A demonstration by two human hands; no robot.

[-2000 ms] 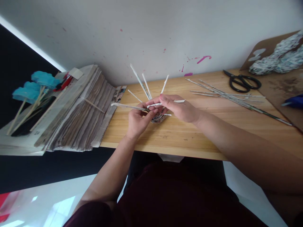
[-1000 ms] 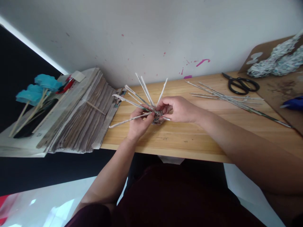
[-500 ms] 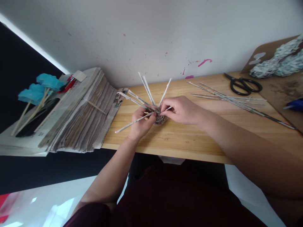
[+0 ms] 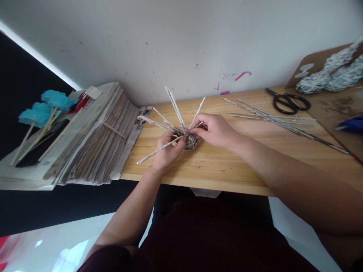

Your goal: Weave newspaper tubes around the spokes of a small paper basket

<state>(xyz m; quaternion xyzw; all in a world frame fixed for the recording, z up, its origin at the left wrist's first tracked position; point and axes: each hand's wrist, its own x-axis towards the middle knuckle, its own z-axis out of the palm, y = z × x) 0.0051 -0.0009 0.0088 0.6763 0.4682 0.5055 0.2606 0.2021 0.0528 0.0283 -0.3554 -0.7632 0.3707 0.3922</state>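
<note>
A small round basket (image 4: pixel 191 142) woven from rolled newspaper sits low over the wooden table, with several paper sticks fanning out of it. My left hand (image 4: pixel 168 149) grips its left side, thumb pressed near the rim. One loose-ended paper stick (image 4: pixel 159 150) slants down across the left fingers, and another (image 4: pixel 153 121) points to the upper left. On the basket's far right side my right hand (image 4: pixel 211 130) is closed, thumb and fingertips pinching a paper stick (image 4: pixel 198 125) at the rim. The fingertips partly hide the weave there.
To the right lie several rolled paper sticks (image 4: pixel 272 119) and black-handled scissors (image 4: pixel 292 102). A twisted paper piece (image 4: pixel 326 75) leans by cardboard at the far right, near a blue tool (image 4: pixel 351 124). A newspaper stack (image 4: pixel 96 136) with blue paper flowers (image 4: pixel 56 100) stands left.
The basket has turned in my hands, and its sticks have shifted round. My right hand has gone from holding a stick across the top to pinching at the rim.
</note>
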